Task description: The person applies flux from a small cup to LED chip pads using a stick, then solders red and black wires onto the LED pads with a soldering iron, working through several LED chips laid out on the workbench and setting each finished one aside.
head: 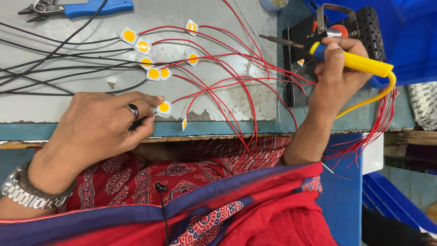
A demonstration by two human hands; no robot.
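Soldering bench, seen from above. Eight LED chips [154, 73] at 11 o'clock already carry red leads [218, 68], so most joints look done. Left hand [102, 127], at 9 o'clock, pinches the chip at the bench edge [164, 108] with curled fingers. Right hand [339, 75], at 2 o'clock, is closed around a yellow-handled soldering iron [359, 63], its tip lifted clear beside a black stand [364, 27].

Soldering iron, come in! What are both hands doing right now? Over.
Right hand grips yellow soldering iron, tip raised off bench. Left hand pinches small square LED chip at bench edge. Red wires spread between them.
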